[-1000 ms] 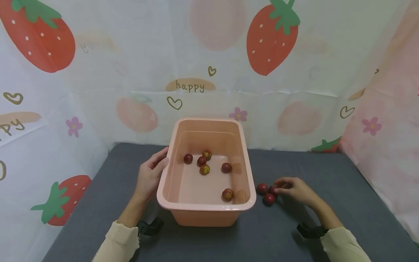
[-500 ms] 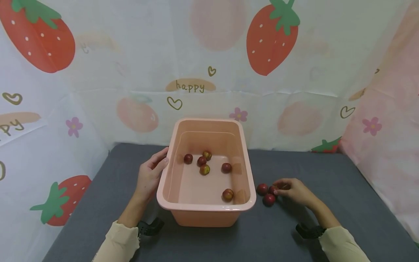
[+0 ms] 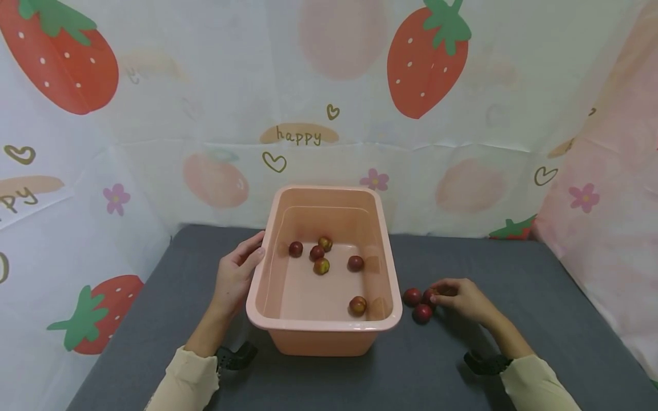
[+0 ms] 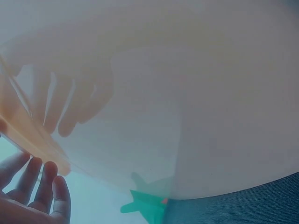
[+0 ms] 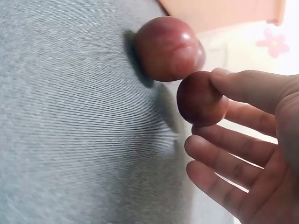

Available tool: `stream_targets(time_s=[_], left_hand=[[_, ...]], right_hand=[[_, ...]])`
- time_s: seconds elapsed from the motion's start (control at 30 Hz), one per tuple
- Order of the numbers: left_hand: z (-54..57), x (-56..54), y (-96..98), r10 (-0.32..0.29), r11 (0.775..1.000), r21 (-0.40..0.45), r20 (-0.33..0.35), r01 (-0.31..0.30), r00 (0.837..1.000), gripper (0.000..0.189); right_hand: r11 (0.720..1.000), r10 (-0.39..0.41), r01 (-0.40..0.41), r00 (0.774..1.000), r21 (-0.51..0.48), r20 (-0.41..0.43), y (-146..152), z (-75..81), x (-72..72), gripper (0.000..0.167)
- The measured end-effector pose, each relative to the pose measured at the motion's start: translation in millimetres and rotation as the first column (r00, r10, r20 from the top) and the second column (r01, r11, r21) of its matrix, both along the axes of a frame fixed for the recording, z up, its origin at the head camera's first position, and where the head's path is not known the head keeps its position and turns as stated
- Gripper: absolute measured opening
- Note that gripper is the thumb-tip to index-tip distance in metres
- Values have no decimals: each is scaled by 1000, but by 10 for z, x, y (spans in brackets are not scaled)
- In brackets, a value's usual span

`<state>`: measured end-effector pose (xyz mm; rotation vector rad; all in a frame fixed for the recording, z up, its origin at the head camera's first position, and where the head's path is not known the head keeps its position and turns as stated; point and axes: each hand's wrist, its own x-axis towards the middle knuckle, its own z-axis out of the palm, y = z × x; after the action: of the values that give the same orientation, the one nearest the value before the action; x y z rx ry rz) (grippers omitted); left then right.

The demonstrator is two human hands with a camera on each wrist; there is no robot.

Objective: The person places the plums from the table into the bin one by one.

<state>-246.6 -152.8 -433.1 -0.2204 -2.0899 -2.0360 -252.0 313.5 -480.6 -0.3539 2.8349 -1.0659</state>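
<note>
**Plum [image 5: 200, 100] pinched beside the pink tub [image 3: 324, 341]**

Your right hand [image 3: 465, 299] gripped the plum between thumb and fingers, just right of the pink tub. Two loose plums [image 3: 422, 313] lay right beside it on the grey table [image 3: 493, 260]. Your left hand [image 3: 235, 278] held the tub's left rim. Inside, you had six reddish fruits [image 3: 321, 266], some mottled yellow. Behind stood a strawberry-print backdrop [image 3: 236, 85].

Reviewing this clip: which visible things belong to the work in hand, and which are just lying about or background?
In the work:
right hand
pinched fruit
two neighbouring fruits
pink tub
six fruits inside the tub
left hand, touching the tub

Background:
grey cloth
strawberry-print backdrop
black wrist devices
</note>
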Motion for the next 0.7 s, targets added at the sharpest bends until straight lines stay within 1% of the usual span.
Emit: stream_targets(time_s=[0.13,0.33,0.5,0.7], left_hand=[[-1,-3,5,5,1000,0,-4,-5,1000,43],[5,3,13,12,1000,-7,6,-12,1000,43],[9,1,16,11,1000,-13,9,-11,1000,43],[6,0,10,17,1000,-16,11,-17,1000,43]], right_hand=[[1000,-20,20,1000,-3,-12,21,80,9,37],[999,-39,39,999,-13,-4,48,252,33,41],[999,-36,36,998,-12,-47,78,401,15,40],[999,-37,35,995,-19,-89,37,616,-39,42]])
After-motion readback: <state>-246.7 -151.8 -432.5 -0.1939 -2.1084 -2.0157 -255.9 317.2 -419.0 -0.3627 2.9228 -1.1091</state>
